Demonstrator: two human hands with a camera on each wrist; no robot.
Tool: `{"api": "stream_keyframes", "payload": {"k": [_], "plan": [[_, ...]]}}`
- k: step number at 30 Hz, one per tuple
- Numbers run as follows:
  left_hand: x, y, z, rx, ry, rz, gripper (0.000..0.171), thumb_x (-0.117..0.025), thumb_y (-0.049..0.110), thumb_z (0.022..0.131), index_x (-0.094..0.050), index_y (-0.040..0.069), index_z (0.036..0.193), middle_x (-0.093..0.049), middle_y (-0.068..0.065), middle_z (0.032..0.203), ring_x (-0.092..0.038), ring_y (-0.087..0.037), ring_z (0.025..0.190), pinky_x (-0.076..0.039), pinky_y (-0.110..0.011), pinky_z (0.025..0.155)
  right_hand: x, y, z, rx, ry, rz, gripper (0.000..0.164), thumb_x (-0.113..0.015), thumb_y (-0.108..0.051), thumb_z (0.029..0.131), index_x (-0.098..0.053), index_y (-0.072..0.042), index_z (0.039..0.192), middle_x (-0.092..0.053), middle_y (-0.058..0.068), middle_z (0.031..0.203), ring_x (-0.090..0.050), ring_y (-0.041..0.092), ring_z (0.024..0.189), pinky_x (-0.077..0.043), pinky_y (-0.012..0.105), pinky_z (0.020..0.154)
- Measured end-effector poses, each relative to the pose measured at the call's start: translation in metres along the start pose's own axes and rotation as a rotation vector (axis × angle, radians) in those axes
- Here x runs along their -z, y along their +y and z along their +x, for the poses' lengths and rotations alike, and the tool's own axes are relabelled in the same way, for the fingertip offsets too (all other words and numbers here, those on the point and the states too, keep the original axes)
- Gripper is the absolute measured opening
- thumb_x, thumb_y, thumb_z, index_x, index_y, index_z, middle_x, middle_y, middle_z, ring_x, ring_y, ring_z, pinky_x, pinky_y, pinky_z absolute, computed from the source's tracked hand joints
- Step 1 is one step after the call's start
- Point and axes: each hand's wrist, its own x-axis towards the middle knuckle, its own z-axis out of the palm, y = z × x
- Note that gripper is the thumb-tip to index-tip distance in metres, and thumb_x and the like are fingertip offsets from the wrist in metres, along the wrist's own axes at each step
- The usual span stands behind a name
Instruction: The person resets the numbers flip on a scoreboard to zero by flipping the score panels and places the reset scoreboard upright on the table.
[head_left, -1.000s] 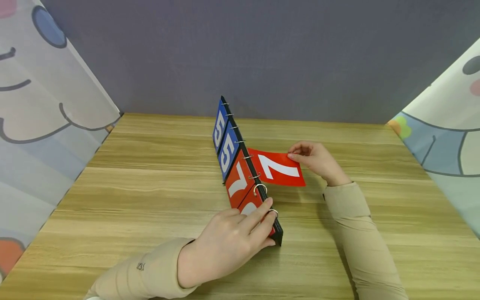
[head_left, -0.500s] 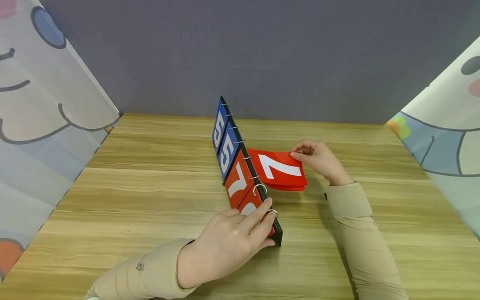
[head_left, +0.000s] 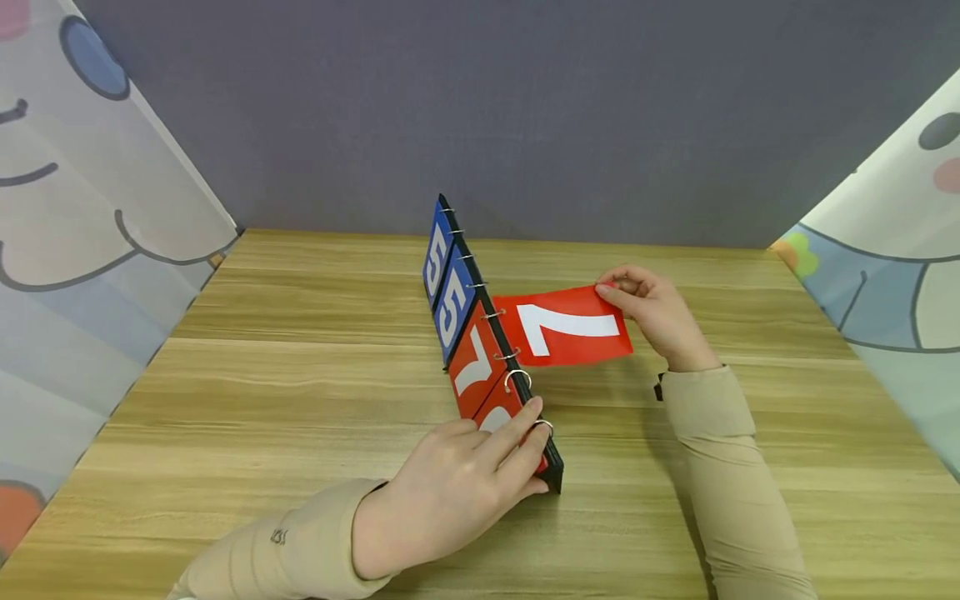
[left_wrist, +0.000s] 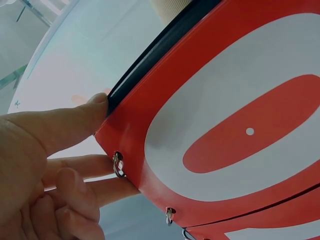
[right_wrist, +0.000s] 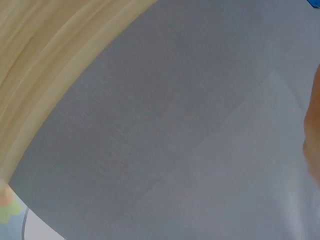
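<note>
A flip scoreboard with a black frame (head_left: 553, 467) stands on edge along the table. Its far half carries blue cards (head_left: 454, 304) reading 5 and 5. On the near half are red cards (head_left: 472, 367), one showing a white 0 (left_wrist: 175, 125) in the left wrist view. My left hand (head_left: 457, 483) grips the near end, thumb on one edge and fingers at the metal rings (left_wrist: 118, 165). To the right, my right hand (head_left: 652, 312) pinches the far outer corner of a turned-over red card (head_left: 570, 325) with a white 7, still on its rings.
The wooden table (head_left: 300, 375) reaches back to a grey wall panel (head_left: 525, 125). Cartoon-printed panels (head_left: 90, 208) flank both sides. In the right wrist view, only a sliver of the hand (right_wrist: 314, 135) shows at the right edge.
My right hand has shifted right and slightly farther back, stretching the 7 card outward. A second red card edge seen under it half a second ago is out of sight. The left hand stays put.
</note>
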Motion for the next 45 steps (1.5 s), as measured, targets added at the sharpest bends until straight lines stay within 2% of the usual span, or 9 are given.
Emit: {"api": "stream_keyframes", "payload": {"k": [4,8,13,17,19,26,31,39,45], "plan": [[0.0,-0.001,0.0,-0.007,0.018,0.003,0.042,-0.07,0.046,0.077,-0.066,0.011,0.1,-0.07,-0.005,0.107,-0.058,-0.001,0.052,-0.037,-0.016,0.05,0.001,-0.008,-0.002,0.029,-0.006,0.287,0.022,-0.058,-0.016,0.092,-0.052,-0.013,0.112,-0.065,-0.006,0.087,-0.061,0.009,0.073,-0.051,0.02,0.063],[0.0,-0.001,-0.002,0.001,0.009,0.005,0.043,-0.07,0.046,0.076,-0.066,0.011,0.101,-0.07,-0.005,0.107,-0.058,-0.003,0.054,-0.037,-0.016,0.049,0.001,-0.017,-0.008,0.078,-0.077,0.433,0.035,-0.052,-0.013,0.094,-0.041,-0.017,0.126,-0.065,-0.003,0.091,-0.063,0.01,0.073,-0.053,0.022,0.063],[-0.001,-0.002,-0.003,-0.002,0.025,0.011,0.043,-0.071,0.046,0.075,-0.066,0.012,0.101,-0.07,-0.004,0.107,-0.056,-0.003,0.052,-0.036,-0.015,0.049,-0.007,-0.024,-0.016,0.324,-0.139,0.635,0.049,-0.04,-0.004,0.094,-0.026,-0.018,0.139,-0.065,0.002,0.095,-0.064,0.01,0.077,-0.052,0.02,0.068],[-0.001,-0.002,-0.002,0.0,0.019,0.011,0.043,-0.071,0.046,0.076,-0.066,0.012,0.101,-0.07,-0.004,0.107,-0.057,-0.003,0.053,-0.037,-0.015,0.049,-0.018,-0.03,-0.019,0.507,-0.167,0.782,0.057,-0.047,-0.003,0.089,-0.025,-0.014,0.14,-0.066,0.006,0.096,-0.066,0.014,0.08,-0.054,0.023,0.067],[-0.001,-0.002,-0.002,-0.002,0.022,0.016,0.043,-0.07,0.046,0.076,-0.066,0.012,0.101,-0.07,-0.004,0.107,-0.057,-0.003,0.053,-0.037,-0.015,0.049,-0.023,-0.033,-0.022,0.528,-0.168,0.761,0.061,-0.054,-0.006,0.088,-0.025,-0.016,0.141,-0.064,0.005,0.101,-0.066,0.013,0.084,-0.054,0.024,0.066],[-0.003,-0.002,-0.002,0.005,0.0,0.014,0.042,-0.07,0.047,0.077,-0.066,0.012,0.101,-0.07,-0.004,0.107,-0.06,-0.003,0.057,-0.039,-0.016,0.05,-0.037,-0.041,-0.035,0.612,-0.162,0.463,0.079,-0.057,0.0,0.088,-0.01,-0.018,0.148,-0.044,0.004,0.128,-0.05,0.014,0.112,-0.053,0.025,0.08],[-0.004,-0.002,-0.002,0.013,-0.009,0.019,0.043,-0.07,0.047,0.076,-0.067,0.013,0.101,-0.07,-0.003,0.107,-0.062,-0.002,0.059,-0.04,-0.016,0.051,-0.051,-0.042,-0.037,0.634,-0.203,0.37,0.085,-0.058,0.007,0.085,-0.008,-0.018,0.149,-0.046,0.001,0.132,-0.057,0.015,0.111,-0.053,0.029,0.082],[-0.005,-0.002,0.0,0.005,0.015,0.028,0.043,-0.07,0.047,0.076,-0.067,0.013,0.102,-0.07,-0.003,0.107,-0.06,-0.001,0.056,-0.04,-0.016,0.05,-0.079,-0.034,-0.035,0.579,-0.119,-0.015,0.059,-0.068,0.009,0.076,-0.044,0.002,0.13,-0.059,0.012,0.116,-0.062,0.005,0.1,-0.055,0.03,0.079],[-0.004,-0.002,0.002,-0.027,0.073,0.057,0.044,-0.07,0.047,0.075,-0.067,0.012,0.1,-0.07,-0.004,0.106,-0.06,-0.001,0.057,-0.039,-0.016,0.051,-0.095,-0.024,-0.033,0.757,0.035,-0.11,0.028,-0.068,0.011,0.074,-0.067,0.004,0.102,-0.069,0.018,0.099,-0.066,0.017,0.092,-0.055,0.029,0.074]]}}
